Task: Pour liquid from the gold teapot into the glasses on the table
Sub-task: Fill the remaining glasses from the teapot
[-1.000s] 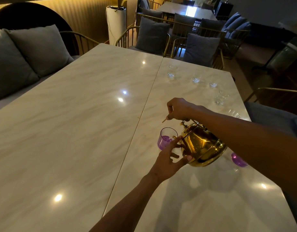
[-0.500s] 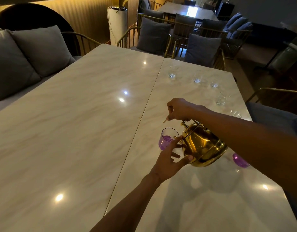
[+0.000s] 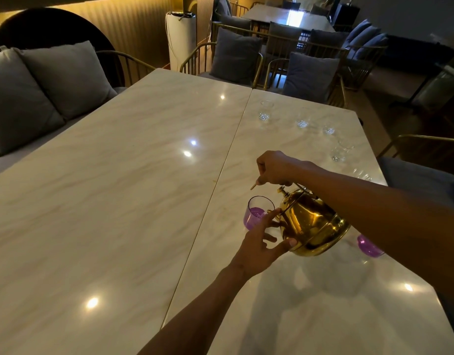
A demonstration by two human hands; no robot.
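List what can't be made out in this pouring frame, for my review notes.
- Head view: the gold teapot spout and any stream are hidden behind the left hand and the pot body.
- The right hand grip on the handle is seen only from the back.
- The purple glass at right is mostly covered by the right forearm.
- The clear glasses are too faint to tell whether they are empty.

Restaurant or lounge: marble tables [image 3: 133,175], gold-framed chairs [image 3: 274,70] with grey cushions [image 3: 236,56], more dining sets behind.
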